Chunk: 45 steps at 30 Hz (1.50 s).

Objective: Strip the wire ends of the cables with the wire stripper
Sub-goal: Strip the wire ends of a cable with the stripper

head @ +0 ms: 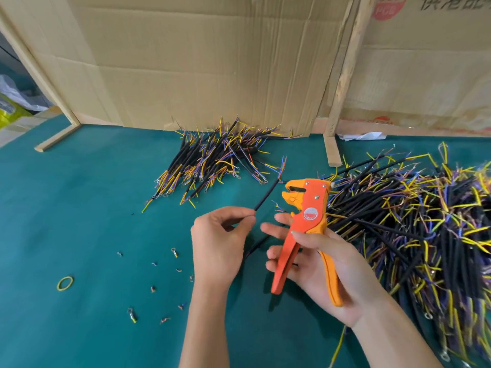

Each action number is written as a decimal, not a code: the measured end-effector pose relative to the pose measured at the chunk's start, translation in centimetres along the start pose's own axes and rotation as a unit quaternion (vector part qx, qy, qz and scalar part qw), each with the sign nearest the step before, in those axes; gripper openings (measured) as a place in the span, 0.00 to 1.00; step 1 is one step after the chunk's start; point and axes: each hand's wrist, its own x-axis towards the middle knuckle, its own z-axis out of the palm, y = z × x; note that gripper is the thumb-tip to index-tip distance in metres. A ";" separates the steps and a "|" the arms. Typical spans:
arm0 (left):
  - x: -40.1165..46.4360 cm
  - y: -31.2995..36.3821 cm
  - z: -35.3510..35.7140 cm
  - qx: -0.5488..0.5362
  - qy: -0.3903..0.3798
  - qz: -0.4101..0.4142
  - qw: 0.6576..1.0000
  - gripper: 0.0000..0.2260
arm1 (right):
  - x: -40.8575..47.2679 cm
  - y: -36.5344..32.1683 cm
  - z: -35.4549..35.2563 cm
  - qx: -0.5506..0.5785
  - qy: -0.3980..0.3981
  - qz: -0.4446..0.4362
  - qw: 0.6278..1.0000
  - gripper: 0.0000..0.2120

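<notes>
Two things could go wrong from here, so watch them both. Your left hand (220,235) pinches one black cable (267,193) between thumb and fingertip, right at its low end. That grip is tiny. If the cable slips or spins, its loose colored ends (282,166) may miss the mouth of the tool. Those ends point up and away, above and just left of the tool's head, not inside it. If you squeeze before they sit in the mouth, I think you will cut nothing, or bite too far down and nip off good wire.

Your right hand (316,258) holds the orange wire stripper (305,229) with the fingers curled round its handles. The handles stand apart and the mouth at the top looks open. Your pointing fingers reach out near that mouth, so mind them when you squeeze.

Now the cable itself. It is thin, with a black coat. At its far end it splits into little wires, blue, red and yellow. It stands tilted in the air over the green worktop (93,208).

Left of your hands, small cut bits (175,253) and a yellow rubber band (65,283) lie on the worktop. Behind, a small cable pile (212,160) rests by the cardboard wall (199,62). On the right sits a much bigger heap (414,221), just beside your right hand, so a stray wire could snag the tool.
</notes>
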 end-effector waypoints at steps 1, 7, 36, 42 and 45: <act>0.0 -0.1 0.0 -0.011 -0.005 0.007 1.000 0.08 | -0.1 -0.2 -0.1 0.022 -0.016 -0.011 1.000 0.36; -0.3 0.3 0.1 -0.065 -0.074 0.021 0.995 0.09 | -0.5 -2.5 -1.3 0.064 -0.042 -0.085 0.993 0.42; -0.9 1.3 2.7 -0.069 -0.056 0.082 0.993 0.14 | -0.5 -1.7 -0.5 -0.054 -0.029 -0.076 0.995 0.34; -1.0 1.5 2.8 -0.094 -0.078 0.076 0.990 0.10 | -0.4 -1.6 -0.4 -0.042 -0.007 -0.075 0.996 0.25; -1.1 1.6 2.7 -0.093 -0.065 0.097 0.989 0.07 | -0.5 -1.6 -0.2 -0.038 -0.023 -0.069 0.997 0.27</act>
